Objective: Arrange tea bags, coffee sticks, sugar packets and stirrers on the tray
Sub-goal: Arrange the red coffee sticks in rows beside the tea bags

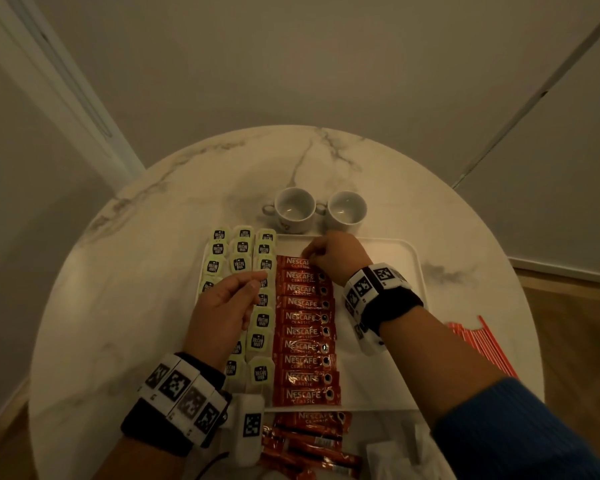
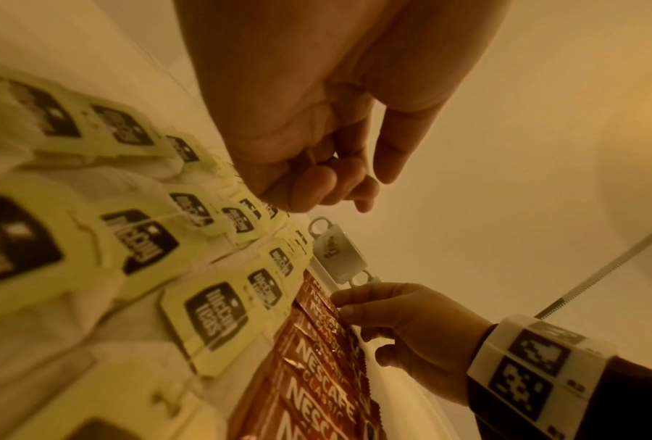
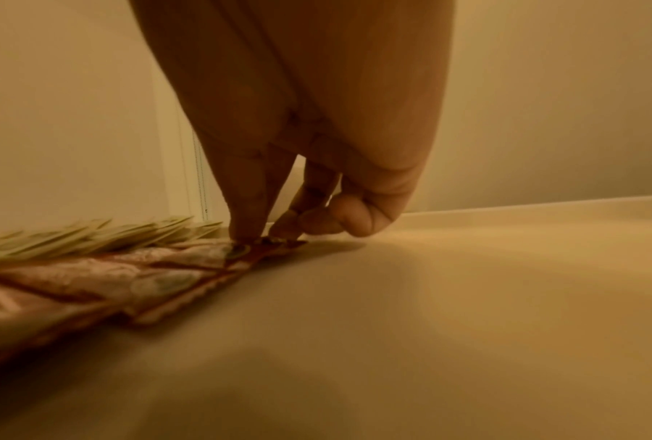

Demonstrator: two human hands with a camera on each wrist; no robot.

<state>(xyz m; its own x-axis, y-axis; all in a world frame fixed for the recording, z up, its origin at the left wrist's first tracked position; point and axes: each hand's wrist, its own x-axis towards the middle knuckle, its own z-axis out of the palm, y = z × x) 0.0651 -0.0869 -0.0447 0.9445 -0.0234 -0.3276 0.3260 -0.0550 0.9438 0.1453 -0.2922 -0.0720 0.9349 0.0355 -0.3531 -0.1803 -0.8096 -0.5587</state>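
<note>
**Top coffee stick under the right fingertips**

The topmost coffee stick (image 1: 297, 263), centre of the head view, heads a red column of coffee sticks (image 1: 305, 332) on the white tray (image 1: 404, 268). The right hand (image 1: 333, 259) pinches that stick's right end with curled fingers. Left of the column lie rows of tea bags (image 1: 239, 265). Above them the left hand (image 1: 222, 306) hovers, fingers loosely curled, holding nothing. Loose coffee sticks (image 1: 312, 441) sit at the lower edge, red stirrers (image 1: 482, 344) at right, two cups (image 1: 321, 209) above the tray.

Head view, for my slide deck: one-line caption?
Right hand sets the farthest Nescafé stick beside tea bags on the white tray.
</note>
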